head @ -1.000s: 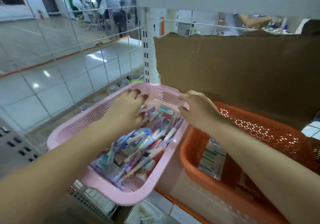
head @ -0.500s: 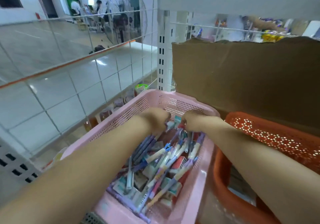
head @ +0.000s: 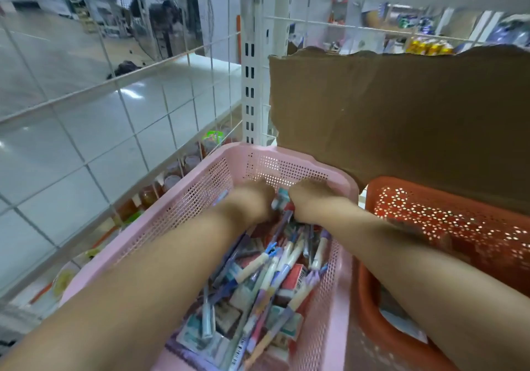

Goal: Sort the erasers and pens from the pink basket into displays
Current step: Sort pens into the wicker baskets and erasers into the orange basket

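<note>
Your left hand and right hand were sunk at the far end of the basket, fingers curled, though I could not tell what they held; the pens lay tangled inside, likely light, stiff and slick, best pinched mid-barrel; the erasers seemed small and grippy, best taken by their sides.

A white wire-sided shelf carries the pink basket with an orange basket just beside it. Brown cardboard stands behind both.

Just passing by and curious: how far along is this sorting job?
Nothing looks sorted: the pink basket is heaped with pens and erasers. The left hand and right hand reach into its far end; whether they grip anything is hidden. Nearly all the sorting is left.
</note>
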